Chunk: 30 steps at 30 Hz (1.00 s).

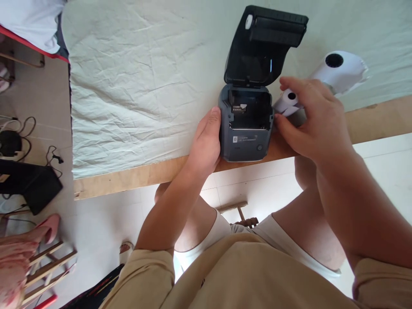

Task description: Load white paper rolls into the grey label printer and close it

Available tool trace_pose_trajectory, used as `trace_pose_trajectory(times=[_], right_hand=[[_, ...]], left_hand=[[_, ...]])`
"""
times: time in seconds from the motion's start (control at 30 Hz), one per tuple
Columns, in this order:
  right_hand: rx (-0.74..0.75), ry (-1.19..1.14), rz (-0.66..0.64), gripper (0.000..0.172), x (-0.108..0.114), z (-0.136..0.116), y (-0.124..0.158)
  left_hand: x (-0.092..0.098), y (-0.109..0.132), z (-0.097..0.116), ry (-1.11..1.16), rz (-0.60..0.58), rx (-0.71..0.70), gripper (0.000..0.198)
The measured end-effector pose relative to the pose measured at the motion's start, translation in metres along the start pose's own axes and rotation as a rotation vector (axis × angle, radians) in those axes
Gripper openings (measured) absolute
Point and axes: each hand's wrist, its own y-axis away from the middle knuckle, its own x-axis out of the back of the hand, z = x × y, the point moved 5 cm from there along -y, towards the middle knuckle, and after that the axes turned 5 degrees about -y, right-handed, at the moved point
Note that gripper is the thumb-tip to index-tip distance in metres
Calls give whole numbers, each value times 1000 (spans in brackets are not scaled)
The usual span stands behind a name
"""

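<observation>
A dark grey portable label printer [246, 143] stands near the table's front edge. Its black lid [257, 60] is raised, and I see no roll in its compartment. My left hand [207, 139] holds the printer's left side, thumb along the edge, other fingers mostly hidden. At the printer's right side is my right hand [317, 113], thumb and forefinger spread apart. A small white paper roll [285, 103] with a dark core lies between them, partly covered by the hand. Whether the fingers touch the roll I cannot tell. The thumb tip is at the printer's edge.
Beyond my right hand lies a larger white paper roll [349, 73]. A wrinkled pale green cloth [138, 86] covers the table, leaving a wooden front edge [128, 179] bare. On the floor at left are cables, a black box-like object [41, 184] and a wooden stool [48, 268].
</observation>
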Motion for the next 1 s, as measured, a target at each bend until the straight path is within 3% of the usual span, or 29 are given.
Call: trace_pose_trajectory(times=[0.17,0.5,0.7,0.87,1.0], right_hand=[[-54,40,59,70,0,9,-2],[46,99,18,59,-6,8,-3],[68,110,128,51,-5,6,-6],[-129,-45,157,71,-2,7,-2],[-161,-100,141,40,-2,10,-2]], left_hand=[[2,-3,-4,-17,-7,-24,45],[3,-9,-7,-23,9,-8,43],[4,-10,-6,-6,10,-35,42],[2,-4,-3,-21,-20,17,48],[1,0,1,-14,-41,-18,41]])
